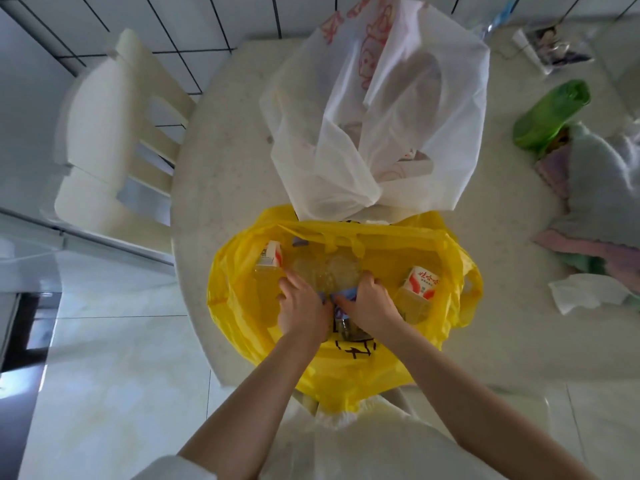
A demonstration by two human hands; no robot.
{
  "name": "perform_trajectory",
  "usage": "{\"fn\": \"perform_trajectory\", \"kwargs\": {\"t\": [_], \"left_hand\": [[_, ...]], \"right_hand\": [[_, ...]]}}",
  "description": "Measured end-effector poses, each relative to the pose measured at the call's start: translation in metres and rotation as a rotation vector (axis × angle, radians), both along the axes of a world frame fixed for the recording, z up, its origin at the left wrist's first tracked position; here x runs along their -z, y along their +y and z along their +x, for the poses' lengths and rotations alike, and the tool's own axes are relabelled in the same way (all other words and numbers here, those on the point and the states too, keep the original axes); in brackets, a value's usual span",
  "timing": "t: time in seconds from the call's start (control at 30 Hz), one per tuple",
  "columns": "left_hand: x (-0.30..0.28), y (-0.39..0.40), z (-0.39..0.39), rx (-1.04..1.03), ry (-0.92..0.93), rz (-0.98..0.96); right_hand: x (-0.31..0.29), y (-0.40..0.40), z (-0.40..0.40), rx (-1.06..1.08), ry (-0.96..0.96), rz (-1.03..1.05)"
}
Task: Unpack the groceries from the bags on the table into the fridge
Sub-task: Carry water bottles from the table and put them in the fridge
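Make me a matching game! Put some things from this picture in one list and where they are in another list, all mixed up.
Things:
1. white bag
2. green bottle
3. chair
4. red-and-white carton

Places:
A. inside the yellow bag
B. lying at the table's right side
C. left of the table
D. just behind the yellow bag

Pairs: 1-D, 2-B, 3-C, 4-A

Around both gripping hands, the yellow bag (346, 372) was thin, glossy, crinkled plastic. Beyond it the white bag (381, 133) looked matt, woven and translucent, on a speckled, stone-like matt table (225, 168).
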State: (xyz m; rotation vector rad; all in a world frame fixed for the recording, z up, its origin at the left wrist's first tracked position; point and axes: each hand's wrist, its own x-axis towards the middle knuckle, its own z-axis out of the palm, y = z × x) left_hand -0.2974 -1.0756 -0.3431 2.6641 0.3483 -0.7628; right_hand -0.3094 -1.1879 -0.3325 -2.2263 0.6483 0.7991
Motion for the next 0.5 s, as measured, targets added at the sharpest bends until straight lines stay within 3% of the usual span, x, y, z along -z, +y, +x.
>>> {"fn": "perform_trajectory", "kwargs": {"t": [0.23, 0.5], "left_hand": [[0.007, 0.004, 0.002, 0.077, -0.018, 0.033], [-0.001, 0.023, 0.007, -0.061, -0.009, -0.338]], "right_hand": [[0.009, 0.004, 0.019, 0.034, 0.088, 0.021], [0.005, -0.004, 0.020, 0.103, 0.090, 0.045]]}}
